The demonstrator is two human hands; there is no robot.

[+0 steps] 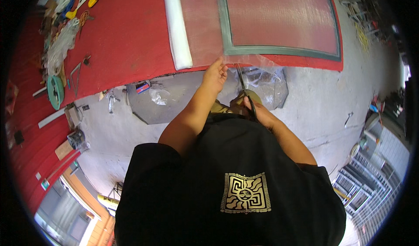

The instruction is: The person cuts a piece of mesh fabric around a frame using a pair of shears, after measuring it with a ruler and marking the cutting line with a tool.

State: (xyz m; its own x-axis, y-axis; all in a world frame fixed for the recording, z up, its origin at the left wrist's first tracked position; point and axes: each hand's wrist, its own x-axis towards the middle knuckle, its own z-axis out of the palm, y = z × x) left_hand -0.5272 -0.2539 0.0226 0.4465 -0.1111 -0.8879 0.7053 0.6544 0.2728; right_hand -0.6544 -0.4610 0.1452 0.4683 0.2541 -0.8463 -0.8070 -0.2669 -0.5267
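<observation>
Sheer, see-through sheeting (200, 27) lies over the red-covered table, and its loose end hangs past the near edge. My left hand (215, 76) pinches that edge, with its fingers partly curled. Lower and to the right, my right hand (260, 113) is closed around the handles of long dark scissors (241, 79). Their blades point away from me and reach the hanging sheeting just right of my left hand. A grey-green rectangular frame (279, 51) rests flat at the table's near right, with sheeting across it. Left of it stretches a white roll (178, 32).
The red table cover (126, 36) ends just beyond my hands. Gloves, bundled plastic (63, 43) and a green oval item (55, 92) lie at the left. Crumpled clear plastic (264, 82) lies low under the table edge. White metal racks (371, 176) stand on the right.
</observation>
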